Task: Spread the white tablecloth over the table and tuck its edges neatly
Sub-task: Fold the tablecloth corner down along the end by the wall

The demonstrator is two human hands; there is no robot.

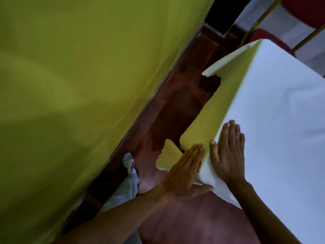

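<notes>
The white tablecloth (274, 110) covers the table on the right of the head view, and its side drop (225, 103) hangs toward the yellow-green wall. My right hand (228, 154) lies flat on the tabletop at the near corner, fingers together, pressing the cloth down. Pressed flat against the hanging side just below that corner is my left hand (184, 173), with its thumb under a fold of cloth (209, 175). A loose flap (167, 157) juts out beyond the left fingertips. Neither hand is closed around the cloth.
A yellow-green wall (79, 85) fills the left, with a dark wooden skirting (158, 103) and a narrow strip of reddish floor (175, 217) between wall and table. My socked foot (131, 166) stands in that gap. Gold-framed chairs with red seats (263, 37) stand past the far corner.
</notes>
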